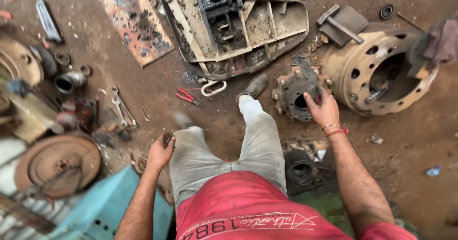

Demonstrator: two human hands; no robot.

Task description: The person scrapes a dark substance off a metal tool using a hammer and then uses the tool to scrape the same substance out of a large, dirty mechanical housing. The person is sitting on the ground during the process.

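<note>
Right hand [323, 110] grips the greasy, round, studded metal wheel hub [296, 94], standing detached beside the rusty brake drum [377, 71]; left hand [161, 152] clenches something small and dark.

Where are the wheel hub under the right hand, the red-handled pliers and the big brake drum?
wheel hub [292, 93], head view, on its studded flange left of the bore.
red-handled pliers [187, 97], head view, on the red handles.
brake drum [350, 59], head view, on its rusty face with holes.

The left hand [161, 150] hides a small dark object; left-side clutter is blurred.
</note>
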